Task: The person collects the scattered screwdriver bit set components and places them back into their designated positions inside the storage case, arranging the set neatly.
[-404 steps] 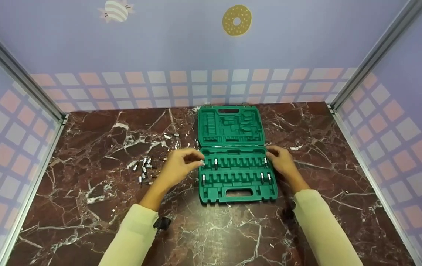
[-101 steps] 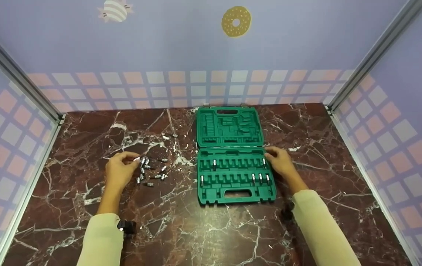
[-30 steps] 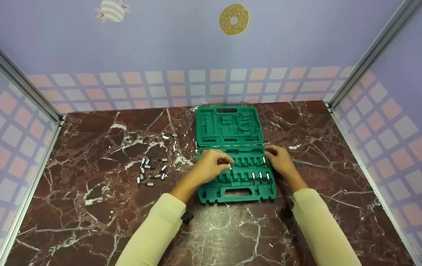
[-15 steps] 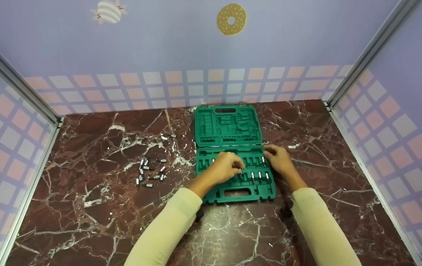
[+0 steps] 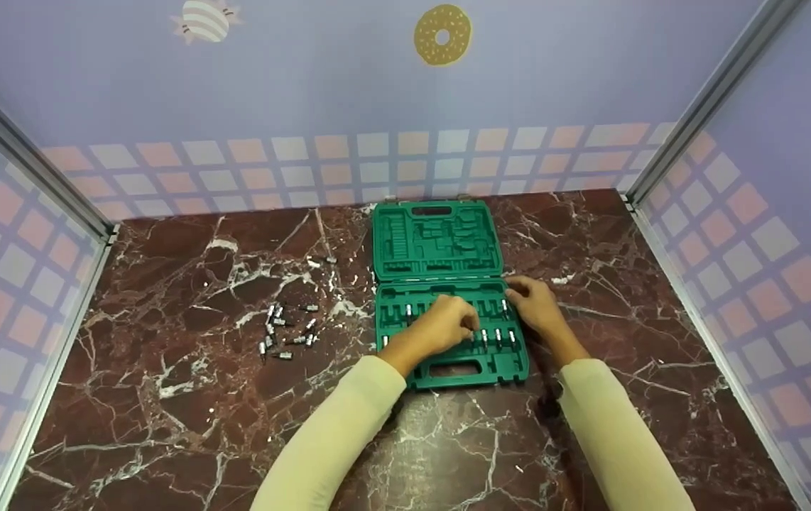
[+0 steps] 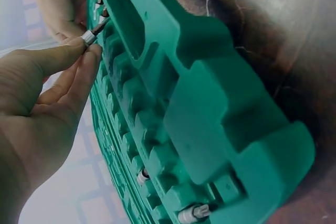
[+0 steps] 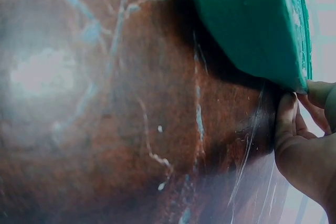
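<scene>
A green tool case (image 5: 448,369) lies open on the marble table, its lid (image 5: 437,241) flat behind the slotted tray. My left hand (image 5: 448,326) is over the tray's front row and pinches a small metal bit (image 6: 90,36) between thumb and fingers, its tip at a slot beside the seated bits (image 5: 498,335). My right hand (image 5: 533,305) rests against the tray's right edge (image 7: 294,77), fingers curled on the rim. Another bit (image 5: 408,309) stands in the back row, and two bits (image 6: 191,213) show low in the left wrist view.
Several loose metal bits (image 5: 285,330) lie on the table left of the case. Two more small pieces (image 5: 322,261) lie further back. Patterned walls with metal posts (image 5: 29,160) close the table on three sides.
My left hand picked a bit from the loose pile on the left and carried it right to the tray's front row. The right hand stayed on the case's right edge.
</scene>
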Tool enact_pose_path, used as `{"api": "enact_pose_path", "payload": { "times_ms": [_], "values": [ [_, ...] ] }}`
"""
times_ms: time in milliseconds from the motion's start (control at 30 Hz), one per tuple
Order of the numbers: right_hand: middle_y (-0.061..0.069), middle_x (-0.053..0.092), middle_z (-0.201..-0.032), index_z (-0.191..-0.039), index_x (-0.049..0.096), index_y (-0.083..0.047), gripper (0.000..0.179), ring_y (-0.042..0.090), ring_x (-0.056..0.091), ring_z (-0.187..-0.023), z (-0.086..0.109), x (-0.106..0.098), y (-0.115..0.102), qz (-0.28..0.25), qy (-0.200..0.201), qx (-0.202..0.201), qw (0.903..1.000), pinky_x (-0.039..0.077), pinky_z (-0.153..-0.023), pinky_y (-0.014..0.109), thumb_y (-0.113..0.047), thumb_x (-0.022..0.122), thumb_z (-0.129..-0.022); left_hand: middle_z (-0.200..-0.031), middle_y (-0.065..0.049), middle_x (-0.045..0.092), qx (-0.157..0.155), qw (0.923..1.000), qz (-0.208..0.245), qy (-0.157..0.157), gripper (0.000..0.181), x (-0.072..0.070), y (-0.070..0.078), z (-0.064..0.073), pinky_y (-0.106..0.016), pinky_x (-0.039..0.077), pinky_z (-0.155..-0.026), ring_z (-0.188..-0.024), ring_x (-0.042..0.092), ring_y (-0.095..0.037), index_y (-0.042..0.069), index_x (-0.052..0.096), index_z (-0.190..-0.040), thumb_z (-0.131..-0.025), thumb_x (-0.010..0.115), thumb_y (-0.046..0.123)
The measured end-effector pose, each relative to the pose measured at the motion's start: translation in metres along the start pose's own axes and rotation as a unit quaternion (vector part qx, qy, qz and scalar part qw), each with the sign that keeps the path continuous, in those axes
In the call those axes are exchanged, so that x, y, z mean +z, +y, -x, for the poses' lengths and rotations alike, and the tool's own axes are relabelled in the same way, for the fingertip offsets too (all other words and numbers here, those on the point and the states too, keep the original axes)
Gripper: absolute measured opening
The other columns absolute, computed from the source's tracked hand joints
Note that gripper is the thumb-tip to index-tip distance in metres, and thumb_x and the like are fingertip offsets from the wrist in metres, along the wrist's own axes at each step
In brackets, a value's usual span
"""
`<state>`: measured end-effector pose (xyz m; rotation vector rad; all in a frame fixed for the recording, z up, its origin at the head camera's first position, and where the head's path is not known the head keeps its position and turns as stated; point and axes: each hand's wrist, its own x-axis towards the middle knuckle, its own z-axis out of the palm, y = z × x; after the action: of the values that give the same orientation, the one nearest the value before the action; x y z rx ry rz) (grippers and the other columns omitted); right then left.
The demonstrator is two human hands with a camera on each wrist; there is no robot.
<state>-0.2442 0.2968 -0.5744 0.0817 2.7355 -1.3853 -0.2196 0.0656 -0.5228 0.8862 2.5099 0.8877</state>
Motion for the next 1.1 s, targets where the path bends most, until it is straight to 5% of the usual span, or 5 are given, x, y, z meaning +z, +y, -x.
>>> {"api": "enact_pose_path", "payload": {
  "times_ms": [267, 533, 1100],
  "values": [
    [0.026, 0.066, -0.131, -0.133, 0.065, 0.002, 0.031, 0.04, 0.064, -0.119, -0.002, 0.001, 0.0, -0.001, 0.01, -0.014, 0.9998, 0.051, -0.101, 0.053, -0.008, 0.058, -0.105, -0.101, -0.004, 0.078, 0.026, 0.9991, -0.032, 0.002, 0.011, 0.006, -0.001, -0.004, -0.029, 0.06, -0.077, -0.092, 0.072, -0.017, 0.008, 0.081, -0.099, -0.098, 0.07, 0.007],
    [0.026, 0.067, -0.13, -0.132, 0.065, 0.003, 0.031, 0.039, 0.063, -0.117, 0.0, 0.001, 0.0, -0.007, 0.011, -0.011, 0.9998, 0.051, -0.1, 0.053, -0.008, 0.058, -0.104, -0.106, -0.007, 0.072, 0.029, 0.9981, -0.05, 0.02, 0.012, 0.012, -0.004, -0.004, -0.029, 0.06, -0.084, -0.101, 0.069, -0.021, 0.007, 0.08, -0.102, -0.097, 0.07, 0.004],
    [0.026, 0.066, -0.131, -0.135, 0.064, 0.001, 0.032, 0.04, 0.063, -0.118, 0.0, 0.0, 0.0, -0.007, 0.002, -0.005, 1.0, 0.05, -0.101, 0.054, -0.01, 0.057, -0.106, -0.109, -0.007, 0.073, -0.054, 0.9981, 0.014, 0.025, 0.019, 0.012, -0.008, -0.015, -0.032, 0.059, -0.088, -0.104, 0.069, -0.022, 0.008, 0.078, -0.107, -0.089, 0.082, 0.01]
  ]
}}
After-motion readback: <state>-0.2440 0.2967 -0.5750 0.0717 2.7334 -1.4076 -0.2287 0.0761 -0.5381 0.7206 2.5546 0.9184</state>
